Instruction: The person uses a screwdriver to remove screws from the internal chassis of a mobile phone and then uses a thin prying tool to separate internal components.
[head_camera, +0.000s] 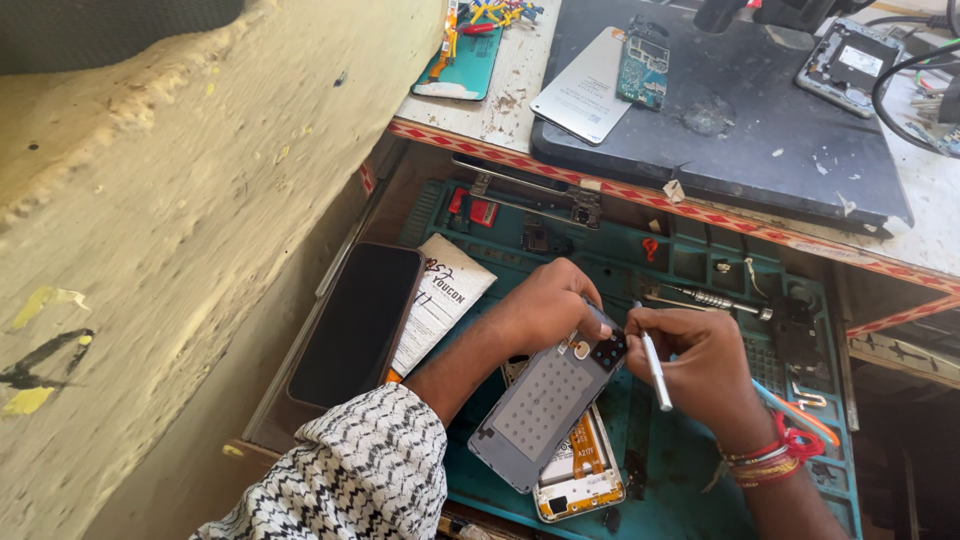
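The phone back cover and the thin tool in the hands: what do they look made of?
Phone back cover: likely plastic, matte grey inside with a moulded dot grid. Thin tool in the right hand: looks like metal, pale with a smooth sheen, though it could be plastic.

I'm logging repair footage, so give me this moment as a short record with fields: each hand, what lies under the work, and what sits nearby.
left hand: left hand grips the top end of the grey phone back cover, tilted above the mat
right hand: right hand holds a slim silver tool, tip at the cover's camera corner
under the cover: opened phone body, partly hidden
surface: teal work mat
nearby: dark phone lying left; screwdriver behind the hands
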